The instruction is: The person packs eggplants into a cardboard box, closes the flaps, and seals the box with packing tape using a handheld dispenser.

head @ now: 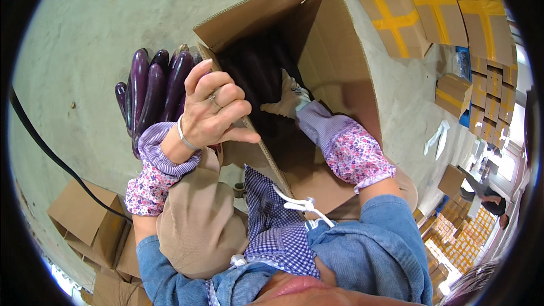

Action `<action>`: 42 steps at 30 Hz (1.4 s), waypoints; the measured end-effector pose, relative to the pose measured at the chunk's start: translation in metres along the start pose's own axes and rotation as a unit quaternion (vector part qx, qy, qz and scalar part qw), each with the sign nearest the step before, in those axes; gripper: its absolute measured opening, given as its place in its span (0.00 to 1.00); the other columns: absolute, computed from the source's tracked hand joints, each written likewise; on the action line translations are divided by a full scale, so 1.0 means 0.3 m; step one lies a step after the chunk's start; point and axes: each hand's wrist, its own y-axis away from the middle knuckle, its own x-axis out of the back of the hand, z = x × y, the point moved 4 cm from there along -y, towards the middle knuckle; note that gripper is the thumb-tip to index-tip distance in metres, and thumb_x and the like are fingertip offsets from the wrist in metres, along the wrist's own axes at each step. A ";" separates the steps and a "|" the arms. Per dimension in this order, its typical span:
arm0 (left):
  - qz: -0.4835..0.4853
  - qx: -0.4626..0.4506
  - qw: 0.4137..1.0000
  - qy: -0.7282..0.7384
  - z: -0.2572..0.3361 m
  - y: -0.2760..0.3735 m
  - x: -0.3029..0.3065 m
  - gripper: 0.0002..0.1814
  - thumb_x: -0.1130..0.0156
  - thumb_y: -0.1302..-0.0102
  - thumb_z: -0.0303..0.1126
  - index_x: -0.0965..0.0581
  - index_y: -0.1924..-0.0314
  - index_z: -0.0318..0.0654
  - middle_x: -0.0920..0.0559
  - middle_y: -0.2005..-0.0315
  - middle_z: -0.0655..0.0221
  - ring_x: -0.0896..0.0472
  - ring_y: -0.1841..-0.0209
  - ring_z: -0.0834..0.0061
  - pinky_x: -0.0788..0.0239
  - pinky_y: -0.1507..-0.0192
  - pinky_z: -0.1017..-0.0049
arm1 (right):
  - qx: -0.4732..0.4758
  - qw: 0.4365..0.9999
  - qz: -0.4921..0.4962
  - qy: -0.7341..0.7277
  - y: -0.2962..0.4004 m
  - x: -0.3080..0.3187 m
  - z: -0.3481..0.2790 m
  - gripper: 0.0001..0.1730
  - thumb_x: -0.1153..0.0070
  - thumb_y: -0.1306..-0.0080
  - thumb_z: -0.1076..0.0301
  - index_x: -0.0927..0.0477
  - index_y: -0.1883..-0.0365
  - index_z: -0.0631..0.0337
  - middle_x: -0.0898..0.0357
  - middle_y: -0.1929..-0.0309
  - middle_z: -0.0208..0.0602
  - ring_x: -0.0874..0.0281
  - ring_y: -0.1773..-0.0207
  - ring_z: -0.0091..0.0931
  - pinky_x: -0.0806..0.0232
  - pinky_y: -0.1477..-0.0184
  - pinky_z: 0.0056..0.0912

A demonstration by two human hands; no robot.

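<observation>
An open cardboard box [340,51] stands in front of me, with dark eggplants [259,66] inside at its far end. My right hand [289,95], in a light glove, reaches into the box beside those eggplants, thumb and fingers spread, with nothing seen between them. My left hand [219,108] is bare, with a ring and a bangle, and is raised over the box's left edge. Its fingers are curled but apart, and it holds nothing. A pile of glossy purple eggplants [155,80] lies on the floor left of the box, partly behind my left hand.
Taped cartons [393,17] stand at the upper right, with stacked boxes [493,89] beyond. Opened cardboard boxes [91,221] are at the lower left. A black cable [51,151] crosses the left side. Another person [488,197] is far off at the right.
</observation>
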 end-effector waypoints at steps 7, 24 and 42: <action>0.007 -0.023 1.000 0.006 0.052 0.042 0.014 0.26 0.37 0.45 0.65 0.22 0.74 0.49 0.24 0.71 0.78 0.26 0.60 0.70 0.43 0.37 0.58 | 0.013 0.944 -0.192 -0.269 0.153 0.130 0.066 0.69 0.30 0.48 0.38 0.59 0.21 0.60 0.41 0.26 0.55 0.44 0.23 0.43 0.48 0.25 0.36; 0.037 -0.029 0.999 -0.007 0.084 0.050 -0.007 0.23 0.37 0.45 0.62 0.21 0.71 0.49 0.23 0.70 0.76 0.28 0.58 0.66 0.48 0.35 0.54 | 0.002 0.992 0.027 0.122 0.174 -0.044 -0.057 0.76 0.32 0.56 0.29 0.62 0.20 0.50 0.62 0.20 0.59 0.52 0.21 0.50 0.48 0.25 0.47; 0.033 0.093 0.965 0.243 0.035 0.024 0.142 0.08 0.35 0.44 0.29 0.18 0.64 0.36 0.16 0.66 0.64 0.18 0.60 0.65 0.28 0.48 0.61 | -0.040 0.718 -0.123 -0.684 0.514 0.236 0.158 0.45 0.30 0.48 0.74 0.35 0.30 0.59 0.23 0.44 0.36 0.24 0.43 0.30 0.29 0.42 0.37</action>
